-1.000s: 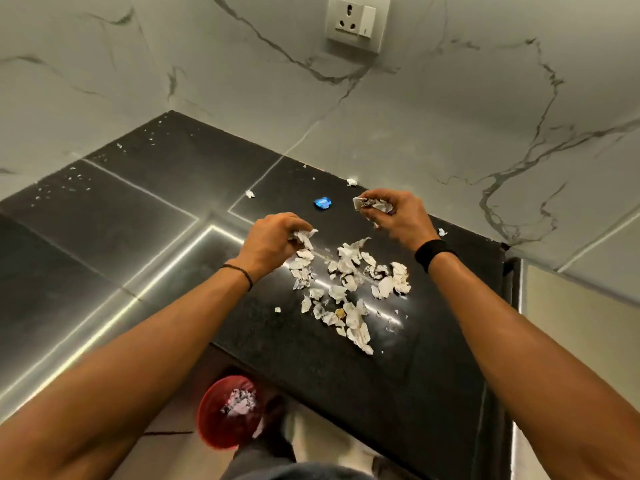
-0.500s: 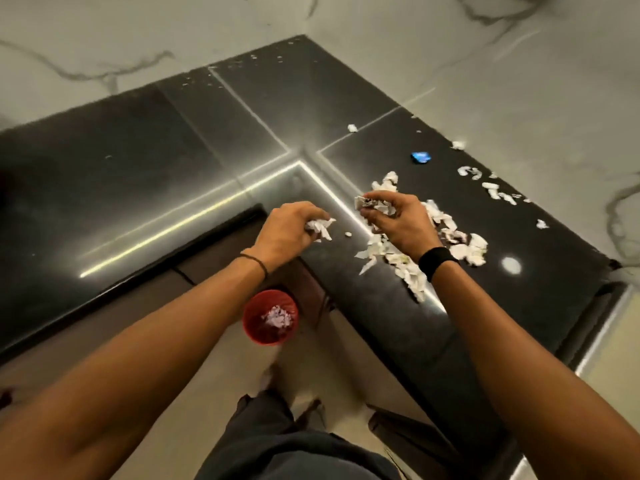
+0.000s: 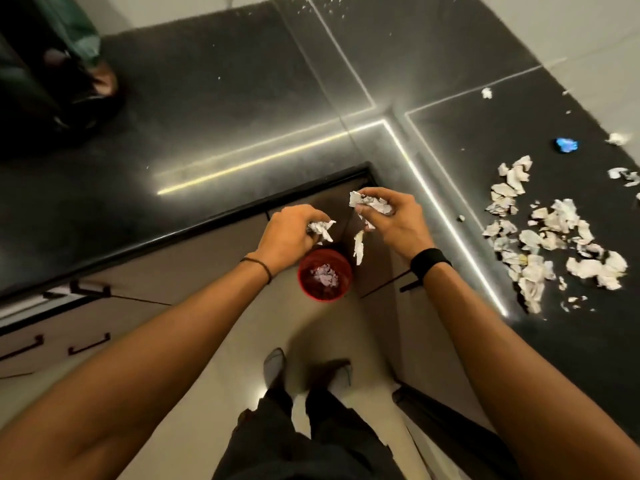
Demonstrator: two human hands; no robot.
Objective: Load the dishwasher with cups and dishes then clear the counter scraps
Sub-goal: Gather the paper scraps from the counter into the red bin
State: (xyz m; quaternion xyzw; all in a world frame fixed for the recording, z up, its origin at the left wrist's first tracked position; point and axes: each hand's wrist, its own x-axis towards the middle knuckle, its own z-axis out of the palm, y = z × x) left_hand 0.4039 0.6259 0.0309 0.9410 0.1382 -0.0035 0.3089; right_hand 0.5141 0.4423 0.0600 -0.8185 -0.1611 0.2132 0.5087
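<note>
My left hand (image 3: 289,233) is closed around a wad of white paper scraps, held just above a small red bin (image 3: 325,275) on the floor. My right hand (image 3: 391,220) grips another wad of scraps beside it, and one scrap (image 3: 358,247) is falling from it toward the bin. The bin holds some white scraps. A pile of torn white scraps (image 3: 550,237) lies on the black counter (image 3: 242,98) to the right, with a small blue scrap (image 3: 567,145) beyond it.
The counter is L-shaped, wrapping round the corner where I stand. Cabinet drawers with dark handles (image 3: 88,344) run below its left run. A dark object (image 3: 62,71) stands at the far left of the counter. My feet (image 3: 304,368) are on the pale floor.
Both hands have carried their scraps off the counter to above the red bin. My view has tilted down and left, and one scrap now drops from my right hand.
</note>
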